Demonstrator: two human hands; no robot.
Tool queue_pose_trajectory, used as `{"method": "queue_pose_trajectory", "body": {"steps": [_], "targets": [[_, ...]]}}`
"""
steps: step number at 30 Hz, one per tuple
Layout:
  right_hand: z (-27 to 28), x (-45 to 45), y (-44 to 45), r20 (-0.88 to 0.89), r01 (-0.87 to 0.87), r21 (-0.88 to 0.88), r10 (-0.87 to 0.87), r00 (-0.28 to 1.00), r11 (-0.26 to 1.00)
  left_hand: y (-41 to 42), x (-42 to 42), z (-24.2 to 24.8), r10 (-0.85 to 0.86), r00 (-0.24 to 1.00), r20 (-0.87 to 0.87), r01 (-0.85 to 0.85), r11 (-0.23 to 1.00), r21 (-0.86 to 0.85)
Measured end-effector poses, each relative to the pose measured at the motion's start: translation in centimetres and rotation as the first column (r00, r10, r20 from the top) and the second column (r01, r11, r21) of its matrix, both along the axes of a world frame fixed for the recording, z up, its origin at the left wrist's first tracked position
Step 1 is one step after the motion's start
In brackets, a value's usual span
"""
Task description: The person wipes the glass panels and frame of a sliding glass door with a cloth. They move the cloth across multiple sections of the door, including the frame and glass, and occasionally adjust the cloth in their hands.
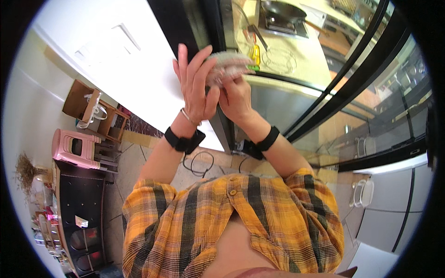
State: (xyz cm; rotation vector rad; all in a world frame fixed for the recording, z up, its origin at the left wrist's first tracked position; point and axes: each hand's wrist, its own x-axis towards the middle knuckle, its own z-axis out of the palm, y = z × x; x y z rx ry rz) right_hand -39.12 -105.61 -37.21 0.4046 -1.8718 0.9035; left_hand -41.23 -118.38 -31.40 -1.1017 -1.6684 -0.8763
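Note:
My right hand (236, 97) is closed on a pale, crumpled cloth (231, 64), which is blurred. To its left, my left hand (198, 81) is raised with the fingers spread, and its index finger overlaps the cloth's near edge. Whether that finger presses on the cloth cannot be told. Both hands are in front of the black upright frame (217, 26) of a glass door, beside a bright white panel (146, 69). Black straps circle both wrists, and a thin bangle is on the left one.
Behind the glass, a kitchen counter (309, 59) holds a wok (283, 10), a yellow bottle (256, 54) and a wire rack (280, 60). Stacked pink stools (74, 147), a cardboard box (78, 97) and a black cabinet (81, 194) stand left. A cable (198, 163) loops near the floor.

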Motion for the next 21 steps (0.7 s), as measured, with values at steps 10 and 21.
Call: {"method": "queue_pose_trajectory", "body": {"steps": [10,21], "targets": [[7.0,0.1,-1.0,-0.165,-0.048,0.126,0.068,0.984,0.991,-3.1,3.5,-1.2,0.103,0.993,0.051,-0.11,0.978,0.178],[18.8,-2.2,-3.7,-0.462,0.322,0.338,-0.142,0.875,0.884,-3.2,3.4,1.2,0.166,0.986,0.034,-0.169,0.966,0.197]]}}
